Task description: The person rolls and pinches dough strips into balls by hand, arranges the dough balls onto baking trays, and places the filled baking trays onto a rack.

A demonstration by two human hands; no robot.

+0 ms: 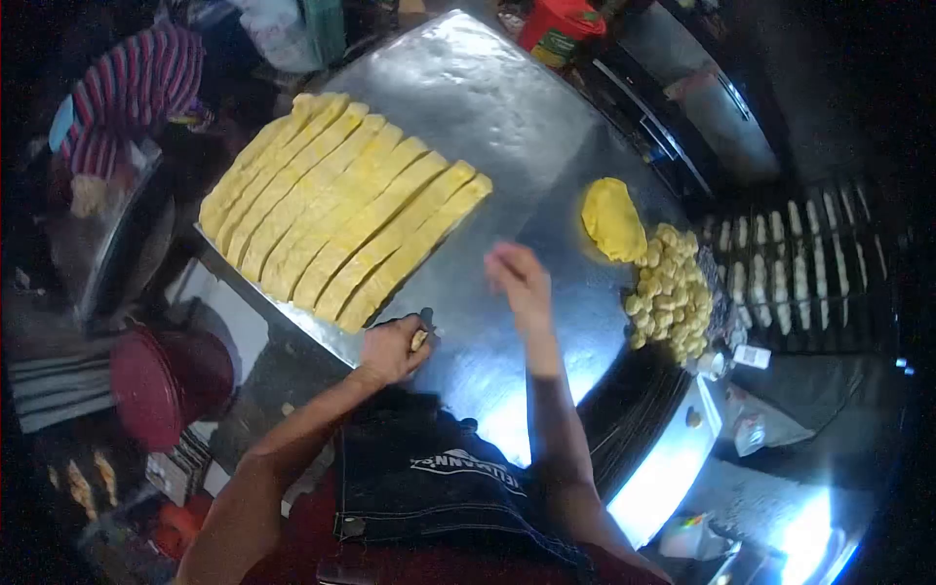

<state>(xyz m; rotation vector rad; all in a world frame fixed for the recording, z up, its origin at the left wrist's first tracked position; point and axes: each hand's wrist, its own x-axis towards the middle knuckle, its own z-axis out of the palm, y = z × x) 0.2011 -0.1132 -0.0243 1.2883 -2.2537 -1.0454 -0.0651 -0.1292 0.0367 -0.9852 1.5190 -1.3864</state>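
Note:
A slab of yellow dough [341, 200], cut into several long strips, lies on the metal table [468, 73]. Just past the strips' near ends, at the table's front edge, my left hand [392, 349] is closed on a small grey tool [426, 319]. Most of that tool is hidden by the fingers, and a pale yellowish bit shows beside it. My right hand [520, 278] is over the table, to the right of the strips and apart from them. Motion smears its fingers, so I cannot tell whether they hold anything.
At the table's right lie a yellow dough lump [613, 219] and a heap of small dough pieces [671, 297]. Beyond them is a dark rack with rows of long dough pieces [799, 263]. A dark red bucket [161, 385] stands at left; a person in a striped top [141, 83] is upper left.

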